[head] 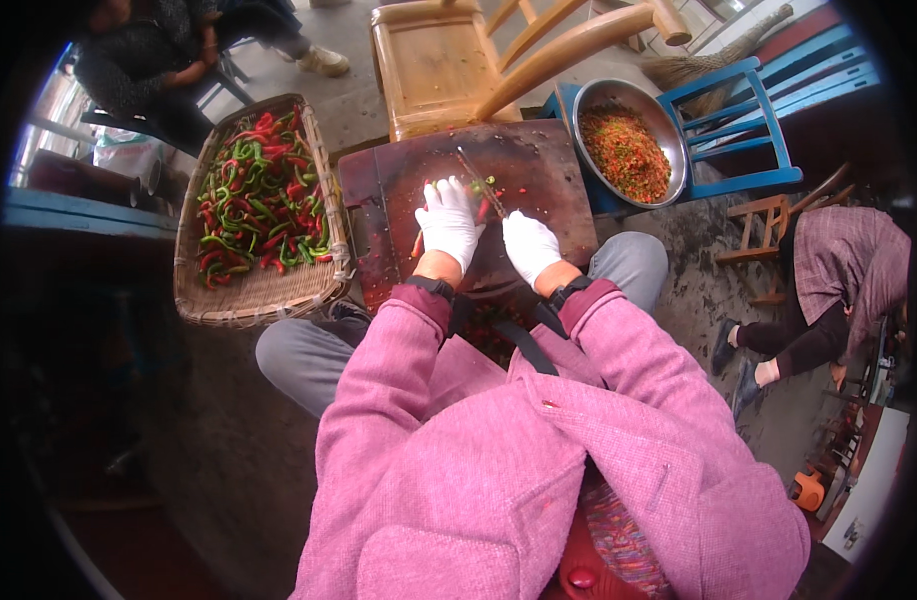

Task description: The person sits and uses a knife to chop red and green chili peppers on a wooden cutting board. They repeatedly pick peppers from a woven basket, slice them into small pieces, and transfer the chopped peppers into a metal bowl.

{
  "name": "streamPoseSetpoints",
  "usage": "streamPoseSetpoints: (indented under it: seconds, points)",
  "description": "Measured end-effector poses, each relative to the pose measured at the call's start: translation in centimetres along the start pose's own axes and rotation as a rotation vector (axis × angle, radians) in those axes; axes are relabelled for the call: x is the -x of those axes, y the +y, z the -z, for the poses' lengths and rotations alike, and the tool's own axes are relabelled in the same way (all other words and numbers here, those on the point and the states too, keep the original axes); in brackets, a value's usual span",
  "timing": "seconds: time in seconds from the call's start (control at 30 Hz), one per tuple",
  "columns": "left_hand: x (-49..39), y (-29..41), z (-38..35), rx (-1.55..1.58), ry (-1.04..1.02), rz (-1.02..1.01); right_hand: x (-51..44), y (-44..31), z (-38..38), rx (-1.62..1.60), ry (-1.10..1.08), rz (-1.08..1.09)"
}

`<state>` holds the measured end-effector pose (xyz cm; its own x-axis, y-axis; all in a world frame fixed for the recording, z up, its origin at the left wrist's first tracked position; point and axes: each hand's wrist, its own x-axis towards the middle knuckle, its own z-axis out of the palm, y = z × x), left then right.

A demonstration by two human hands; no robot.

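My left hand [449, 221], in a white glove, holds chili peppers [418, 244] down on a dark wooden board [556, 169]. Red and green ends of them show around its fingers. In my right hand [530, 244], also gloved in white, is a knife [479, 178], its narrow blade seen almost edge-on. The blade stands just right of my left fingertips. Small cut pieces of pepper [491, 181] lie scattered by the blade. My left palm hides how many peppers it covers.
To the left, a woven bamboo basket [241, 301] holds whole red and green chilies. A steel basin [682, 161] of chopped chili sits on a blue chair [743, 180]. Beyond the board stands a wooden chair [436, 67]. Other people [852, 262] sit at right and upper left.
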<state>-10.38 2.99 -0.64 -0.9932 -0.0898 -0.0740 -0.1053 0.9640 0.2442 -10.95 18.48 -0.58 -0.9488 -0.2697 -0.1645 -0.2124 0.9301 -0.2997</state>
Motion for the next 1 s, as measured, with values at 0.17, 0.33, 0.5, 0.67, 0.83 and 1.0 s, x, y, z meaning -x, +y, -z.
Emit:
streamPoseSetpoints:
  seconds: [0.17, 0.33, 0.5, 0.67, 0.83, 1.0]
  points:
    - [-0.2, 0.0, 0.0, 0.005, -0.007, 0.015, 0.0, 0.5, 3.0, -0.025, 0.026, 0.098]
    - [-0.2, -0.1, -0.3, 0.001, 0.013, 0.009, 0.2, 0.2, 4.1, 0.034, -0.045, 0.154]
    - [-0.3, -0.2, -0.7, -0.014, 0.010, 0.005, -0.8, 0.7, 2.0, 0.117, -0.118, 0.196]
    - [-0.3, 0.0, 0.0, 0.011, -0.024, 0.015, 0.4, -0.1, -0.5, -0.015, -0.028, 0.002]
    - [0.2, 0.1, 1.4, 0.009, -0.102, 0.015, 0.1, 0.5, 0.2, -0.027, -0.012, 0.024]
    - [0.3, -0.3, 0.3, -0.021, -0.029, -0.019, 0.5, 0.9, 1.6, -0.038, 0.047, 0.092]
